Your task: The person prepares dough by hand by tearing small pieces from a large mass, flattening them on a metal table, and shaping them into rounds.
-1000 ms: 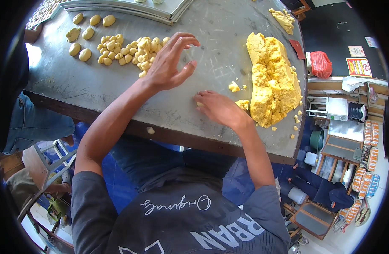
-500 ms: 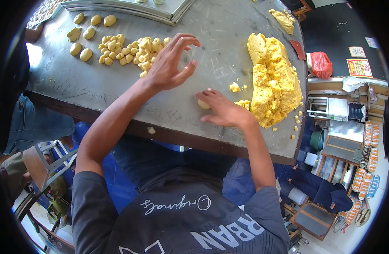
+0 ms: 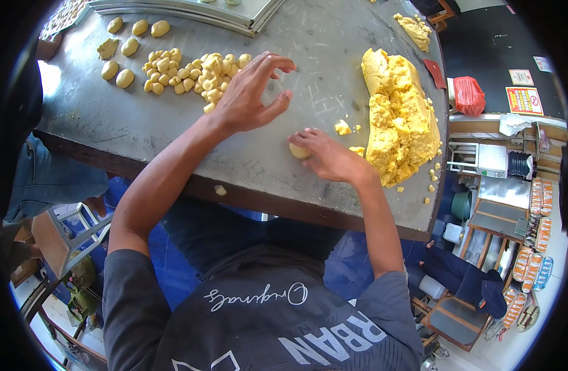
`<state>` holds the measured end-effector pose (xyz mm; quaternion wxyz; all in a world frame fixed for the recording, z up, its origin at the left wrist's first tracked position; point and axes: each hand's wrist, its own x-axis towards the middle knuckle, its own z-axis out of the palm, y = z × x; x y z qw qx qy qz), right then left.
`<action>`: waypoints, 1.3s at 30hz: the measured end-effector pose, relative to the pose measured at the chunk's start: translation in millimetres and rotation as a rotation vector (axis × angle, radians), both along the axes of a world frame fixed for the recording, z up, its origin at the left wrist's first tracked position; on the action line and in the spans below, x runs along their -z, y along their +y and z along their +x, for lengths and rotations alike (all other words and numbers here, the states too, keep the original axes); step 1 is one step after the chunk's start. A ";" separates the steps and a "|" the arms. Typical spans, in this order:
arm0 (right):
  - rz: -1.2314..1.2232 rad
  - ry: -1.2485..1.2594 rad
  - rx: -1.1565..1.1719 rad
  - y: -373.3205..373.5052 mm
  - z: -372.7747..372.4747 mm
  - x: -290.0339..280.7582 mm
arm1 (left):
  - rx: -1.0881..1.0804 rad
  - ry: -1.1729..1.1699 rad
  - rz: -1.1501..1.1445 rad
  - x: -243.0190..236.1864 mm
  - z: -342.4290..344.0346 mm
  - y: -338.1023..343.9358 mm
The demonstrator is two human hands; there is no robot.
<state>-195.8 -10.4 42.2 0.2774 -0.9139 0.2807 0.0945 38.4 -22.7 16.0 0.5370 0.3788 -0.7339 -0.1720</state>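
Observation:
Under the curled fingers of my right hand (image 3: 324, 153) sits a pale round dough ball (image 3: 299, 151), resting on the metal tabletop (image 3: 259, 157). Its left side shows; the rest is covered by the fingers. My left hand (image 3: 253, 93) is held open over the table, fingers bent and thumb apart, with nothing in it. Just left of that hand lies a heap of small dough pieces (image 3: 216, 71), partly hidden by it. To the right of my right hand is a big crumbly mound of yellow dough (image 3: 398, 117), with a small yellow lump (image 3: 343, 127) beside it.
Several larger dough balls (image 3: 124, 78) lie at the far left. Metal trays (image 3: 234, 18) are stacked at the back. A dark red scraper (image 3: 435, 73) and another dough lump (image 3: 414, 32) are near the right edge. Another person's jeans (image 3: 55, 179) show at left, beside a stool (image 3: 52, 241).
My right hand has drawn its fingers and thumb in around the dough ball, which shows more now. My left hand has hardly moved.

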 end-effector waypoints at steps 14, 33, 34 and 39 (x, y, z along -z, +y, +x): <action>-0.147 -0.096 0.016 -0.3 8.8 0.9 | -0.058 -0.030 0.028 -1.6 -0.9 3.8; -0.007 -0.610 0.585 12.0 28.3 -43.9 | 0.947 1.345 1.300 -1.2 -33.5 20.9; -0.190 -0.540 0.473 10.0 31.6 -39.1 | 1.012 1.410 1.333 -0.3 -35.4 22.0; -0.549 -0.614 0.354 5.0 37.4 -9.7 | 0.859 1.454 1.378 3.5 -38.1 25.7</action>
